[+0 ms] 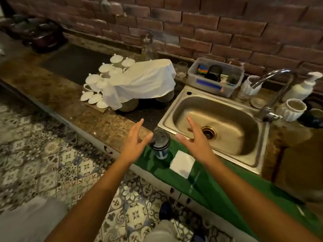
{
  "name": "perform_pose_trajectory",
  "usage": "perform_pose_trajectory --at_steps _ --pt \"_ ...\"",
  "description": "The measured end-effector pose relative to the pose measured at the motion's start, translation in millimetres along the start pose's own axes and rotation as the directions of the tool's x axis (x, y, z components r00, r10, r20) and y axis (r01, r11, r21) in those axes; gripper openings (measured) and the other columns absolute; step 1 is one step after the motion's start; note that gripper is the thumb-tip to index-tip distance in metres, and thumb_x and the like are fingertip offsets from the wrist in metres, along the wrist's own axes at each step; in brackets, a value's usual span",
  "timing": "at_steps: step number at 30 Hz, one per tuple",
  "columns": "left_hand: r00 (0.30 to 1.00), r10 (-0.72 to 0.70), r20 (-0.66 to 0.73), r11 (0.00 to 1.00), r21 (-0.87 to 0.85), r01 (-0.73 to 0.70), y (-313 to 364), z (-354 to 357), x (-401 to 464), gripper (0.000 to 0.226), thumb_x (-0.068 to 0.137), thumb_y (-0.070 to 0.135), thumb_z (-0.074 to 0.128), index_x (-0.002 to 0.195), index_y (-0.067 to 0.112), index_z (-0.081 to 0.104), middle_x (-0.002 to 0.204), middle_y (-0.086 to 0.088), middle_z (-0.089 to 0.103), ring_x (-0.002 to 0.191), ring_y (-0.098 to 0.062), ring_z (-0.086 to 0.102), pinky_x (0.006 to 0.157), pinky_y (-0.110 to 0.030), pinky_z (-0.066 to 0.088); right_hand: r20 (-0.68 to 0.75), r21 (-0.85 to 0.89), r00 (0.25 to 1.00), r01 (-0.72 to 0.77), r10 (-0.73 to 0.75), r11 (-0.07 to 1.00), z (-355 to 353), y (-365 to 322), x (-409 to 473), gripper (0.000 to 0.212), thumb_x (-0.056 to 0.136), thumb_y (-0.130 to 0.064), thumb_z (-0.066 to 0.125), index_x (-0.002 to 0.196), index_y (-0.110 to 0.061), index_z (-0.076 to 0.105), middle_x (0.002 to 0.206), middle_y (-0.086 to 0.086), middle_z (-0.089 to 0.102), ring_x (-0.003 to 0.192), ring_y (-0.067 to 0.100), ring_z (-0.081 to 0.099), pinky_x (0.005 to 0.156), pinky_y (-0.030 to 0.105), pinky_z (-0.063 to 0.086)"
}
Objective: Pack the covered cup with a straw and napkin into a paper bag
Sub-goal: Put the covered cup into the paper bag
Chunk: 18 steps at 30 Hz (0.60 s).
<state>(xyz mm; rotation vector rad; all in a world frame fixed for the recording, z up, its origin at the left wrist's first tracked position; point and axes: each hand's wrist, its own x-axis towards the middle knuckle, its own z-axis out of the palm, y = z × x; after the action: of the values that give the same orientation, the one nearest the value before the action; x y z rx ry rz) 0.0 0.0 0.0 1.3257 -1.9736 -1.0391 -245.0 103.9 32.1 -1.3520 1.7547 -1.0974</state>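
Observation:
A paper cup (161, 151) with a black lid stands upright on a green cloth (218, 186) at the counter's front edge. Right beside it lies a white folded napkin (182, 163). A clear straw (194, 182) lies on the cloth just right of the napkin. My left hand (137, 139) hovers open just left of the cup, fingers spread. My right hand (196, 137) hovers open to the cup's right, above the sink's near rim. Neither hand touches anything. No paper bag is in view.
A steel sink (176, 109) with a tap (277, 88) lies behind the cloth. White teacups (97, 84) and a white cloth (145, 82) draped over bowls sit on a black mat at left. A plastic tub (216, 75), glass, soap bottle and white pot line the brick wall.

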Motion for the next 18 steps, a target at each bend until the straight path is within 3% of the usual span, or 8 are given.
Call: perform_pose_trajectory --at_steps 2,4,6,8,11,15,17,18 --pt "0.996 -0.045 0.083 0.997 -0.063 0.051 -7 -2 6 0.075 0.089 0.074 0.054 0.154 0.055 0.023 0.165 0.009 0.025 0.138 -0.005 0.038 0.101 -0.022 0.043 0.045 -0.018 0.998 -0.034 0.035 0.999 19 3 9 0.088 0.084 -0.074 0.064 0.158 -0.054 0.02 0.167 -0.002 0.032 0.142 0.018 0.047 0.108 0.049 0.049" --pt "0.982 -0.103 0.16 0.985 -0.121 0.123 -16 -1 5 0.076 0.085 0.077 0.056 0.151 0.061 0.022 0.164 0.011 0.028 0.125 -0.02 0.057 0.098 -0.034 0.054 0.091 -0.034 0.993 -0.069 0.072 0.997 36 9 12 0.091 0.081 -0.079 0.064 0.157 -0.057 0.019 0.164 -0.004 0.037 0.123 0.011 0.058 0.091 0.03 0.054" --pt "0.973 -0.126 0.193 0.973 -0.169 0.16 -20 2 4 0.073 0.084 0.078 0.057 0.146 0.07 0.021 0.161 0.01 0.034 0.118 -0.028 0.064 0.095 -0.046 0.057 0.095 -0.056 0.992 -0.072 0.077 0.996 50 14 16 0.091 0.078 -0.084 0.063 0.154 -0.064 0.017 0.162 -0.009 0.038 0.111 0.005 0.06 0.082 0.021 0.049" --pt "0.967 -0.12 0.224 0.966 -0.199 0.166 -24 5 2 0.068 0.086 0.076 0.057 0.143 0.073 0.022 0.157 0.012 0.039 0.125 -0.028 0.06 0.098 -0.043 0.055 0.115 -0.074 0.99 -0.073 0.081 0.995 62 20 17 0.092 0.075 -0.087 0.061 0.153 -0.065 0.016 0.163 -0.011 0.038 0.126 0.01 0.057 0.096 0.028 0.05" --pt "0.963 -0.114 0.245 0.956 -0.237 0.174 -22 8 0 0.064 0.089 0.072 0.056 0.144 0.071 0.023 0.149 0.022 0.046 0.126 -0.028 0.059 0.096 -0.037 0.054 0.102 -0.119 0.989 -0.092 0.105 0.989 76 25 16 0.094 0.082 -0.08 0.063 0.16 -0.052 0.018 0.167 -0.014 0.032 0.15 0.013 0.036 0.119 0.041 0.037" --pt "0.957 -0.119 0.265 0.94 -0.279 0.194 -20 10 4 0.055 0.092 0.07 0.053 0.143 0.068 0.031 0.146 0.031 0.047 0.132 -0.025 0.056 0.106 -0.047 0.048 0.053 -0.098 0.989 -0.132 0.138 0.986 83 26 18 0.086 0.084 -0.077 0.064 0.157 -0.054 0.023 0.157 -0.028 0.031 0.147 0.002 0.033 0.117 0.034 0.033" --pt "0.95 -0.125 0.286 0.93 -0.3 0.213 -23 13 5 0.054 0.095 0.068 0.051 0.146 0.059 0.038 0.15 0.018 0.051 0.132 -0.021 0.057 0.105 -0.051 0.051 0.044 -0.089 0.988 -0.141 0.145 0.986 84 27 18 0.081 0.082 -0.079 0.064 0.152 -0.056 0.031 0.152 -0.031 0.037 0.142 0.0 0.039 0.114 0.032 0.038" --pt "0.947 -0.12 0.298 0.924 -0.316 0.217 -26 14 5 0.052 0.097 0.064 0.051 0.147 0.055 0.04 0.151 0.011 0.052 0.127 -0.018 0.061 0.098 -0.047 0.056 0.042 -0.085 0.989 -0.137 0.141 0.987 84 26 17 0.078 0.081 -0.08 0.064 0.149 -0.061 0.032 0.15 -0.033 0.04 0.138 -0.003 0.042 0.111 0.03 0.041"
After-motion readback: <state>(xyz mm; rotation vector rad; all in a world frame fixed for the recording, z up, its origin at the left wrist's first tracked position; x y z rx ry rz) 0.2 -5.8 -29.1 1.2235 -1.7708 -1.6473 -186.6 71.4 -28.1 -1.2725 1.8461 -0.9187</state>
